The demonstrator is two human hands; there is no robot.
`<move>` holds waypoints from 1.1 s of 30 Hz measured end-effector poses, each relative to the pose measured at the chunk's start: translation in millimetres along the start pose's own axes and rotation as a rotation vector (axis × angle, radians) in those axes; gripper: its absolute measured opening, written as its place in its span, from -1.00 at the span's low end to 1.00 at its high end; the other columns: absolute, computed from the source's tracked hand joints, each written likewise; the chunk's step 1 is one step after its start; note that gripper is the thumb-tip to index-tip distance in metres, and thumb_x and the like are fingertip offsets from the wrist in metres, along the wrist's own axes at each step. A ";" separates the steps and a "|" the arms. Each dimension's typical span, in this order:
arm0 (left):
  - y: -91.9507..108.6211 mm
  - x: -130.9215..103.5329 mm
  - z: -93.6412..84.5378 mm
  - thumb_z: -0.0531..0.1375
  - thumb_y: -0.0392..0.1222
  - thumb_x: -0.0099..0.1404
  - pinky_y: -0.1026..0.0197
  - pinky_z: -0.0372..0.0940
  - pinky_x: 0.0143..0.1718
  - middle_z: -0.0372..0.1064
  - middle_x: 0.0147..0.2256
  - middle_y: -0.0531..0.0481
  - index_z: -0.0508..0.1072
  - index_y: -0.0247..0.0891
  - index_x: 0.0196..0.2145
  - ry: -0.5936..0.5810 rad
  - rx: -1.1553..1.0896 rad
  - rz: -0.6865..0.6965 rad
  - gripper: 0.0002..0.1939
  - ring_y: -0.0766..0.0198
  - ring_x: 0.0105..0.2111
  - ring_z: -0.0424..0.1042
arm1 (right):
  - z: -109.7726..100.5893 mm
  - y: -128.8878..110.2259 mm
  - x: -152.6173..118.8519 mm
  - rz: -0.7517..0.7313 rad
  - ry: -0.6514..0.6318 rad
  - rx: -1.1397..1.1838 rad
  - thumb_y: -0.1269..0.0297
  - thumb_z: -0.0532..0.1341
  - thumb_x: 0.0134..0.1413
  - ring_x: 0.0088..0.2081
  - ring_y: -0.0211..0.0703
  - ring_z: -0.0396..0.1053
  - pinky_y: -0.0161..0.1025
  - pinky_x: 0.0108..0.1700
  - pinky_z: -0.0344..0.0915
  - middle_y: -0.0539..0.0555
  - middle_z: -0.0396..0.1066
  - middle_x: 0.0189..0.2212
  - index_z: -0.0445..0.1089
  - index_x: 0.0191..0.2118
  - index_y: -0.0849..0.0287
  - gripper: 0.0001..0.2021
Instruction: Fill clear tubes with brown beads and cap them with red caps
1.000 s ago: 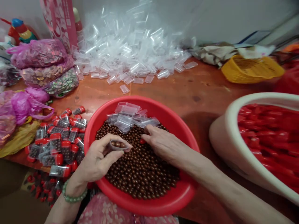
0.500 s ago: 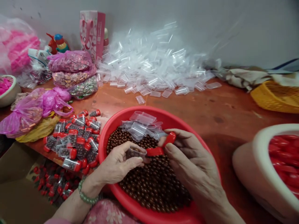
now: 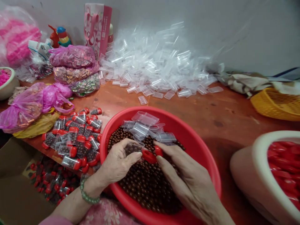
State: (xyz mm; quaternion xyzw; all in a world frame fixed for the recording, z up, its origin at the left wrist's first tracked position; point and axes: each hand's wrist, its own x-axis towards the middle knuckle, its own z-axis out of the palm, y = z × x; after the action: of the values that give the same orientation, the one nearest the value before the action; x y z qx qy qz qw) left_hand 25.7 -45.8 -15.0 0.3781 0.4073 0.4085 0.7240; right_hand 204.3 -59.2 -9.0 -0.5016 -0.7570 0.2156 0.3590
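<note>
My left hand (image 3: 119,164) is closed around a small clear plastic case (image 3: 134,148), with dark brown showing through its wall. At the case's right end sits a red cap (image 3: 149,156), its flip lid standing up. My right hand (image 3: 189,178) pinches that lid between thumb and forefinger. Both hands are over a red basin (image 3: 211,147) of brown candy-like balls (image 3: 152,190). Several empty clear cases (image 3: 142,128) lie on the balls at the basin's far side.
Left of the basin lie filled red-capped cases (image 3: 79,134), with more in a cardboard box (image 3: 14,175) below. Clear cases (image 3: 159,68) are heaped against the wall. A pale tub (image 3: 246,165) of red caps (image 3: 283,165) and a yellow basket (image 3: 274,104) stand right. Pink bags (image 3: 72,56) sit left.
My right hand has moved left and down, and the red cap's lid has swung in closer to the case. My left hand still holds the case.
</note>
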 end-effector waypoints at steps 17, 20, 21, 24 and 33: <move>-5.0 -0.2 -4.3 0.16 -0.23 0.27 0.14 0.30 -0.08 0.42 -0.24 -0.07 0.37 -0.31 -0.16 0.037 0.150 0.034 -0.82 0.22 -0.19 0.39 | 10.5 11.6 16.4 -0.107 -0.033 0.021 0.37 0.18 0.18 -0.27 -0.17 0.52 -0.28 -0.22 0.49 0.08 0.54 -0.25 0.44 -0.05 0.10 -0.77; -6.4 -0.2 -4.8 0.14 -0.24 0.28 0.14 0.31 -0.09 0.42 -0.29 -0.05 0.36 -0.30 -0.17 -0.038 0.132 -0.016 -0.84 0.24 -0.23 0.41 | 0.9 8.4 25.2 0.147 0.055 0.219 0.27 0.22 0.17 -0.18 -0.11 0.52 -0.20 -0.13 0.47 0.06 0.54 -0.17 0.47 -0.05 0.03 -0.77; -5.6 -0.5 -4.5 0.13 -0.25 0.28 0.14 0.31 -0.10 0.42 -0.29 -0.05 0.36 -0.30 -0.18 -0.057 0.125 -0.024 -0.85 0.24 -0.24 0.41 | -0.4 6.4 27.6 0.182 0.062 0.259 0.26 0.22 0.17 -0.16 -0.09 0.51 -0.17 -0.11 0.46 0.07 0.54 -0.15 0.47 -0.05 0.03 -0.76; -1.5 -1.3 -3.4 0.12 -0.27 0.28 0.17 0.30 -0.12 0.39 -0.30 -0.03 0.37 -0.31 -0.18 -0.092 0.111 0.000 -0.85 0.27 -0.26 0.38 | 1.1 -0.7 34.2 0.124 -0.001 0.314 0.30 0.23 0.17 -0.16 -0.11 0.50 -0.18 -0.11 0.45 0.05 0.54 -0.17 0.48 -0.04 -0.02 -0.75; 3.7 -3.2 -6.6 0.10 -0.29 0.29 0.27 0.23 -0.26 0.31 -0.35 0.04 0.38 -0.31 -0.20 -0.133 0.349 0.036 -0.87 0.32 -0.34 0.28 | 8.4 -3.0 36.1 -0.025 -0.102 0.230 0.33 0.21 0.17 -0.21 -0.11 0.51 -0.21 -0.20 0.47 0.05 0.54 -0.20 0.46 -0.01 -0.05 -0.72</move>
State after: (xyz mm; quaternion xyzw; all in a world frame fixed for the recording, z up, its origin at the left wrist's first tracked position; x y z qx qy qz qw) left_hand 17.6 -45.9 -13.4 0.5314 0.4162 0.3189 0.6654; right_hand 187.4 -27.1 -0.6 -0.4359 -0.7508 0.3215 0.3780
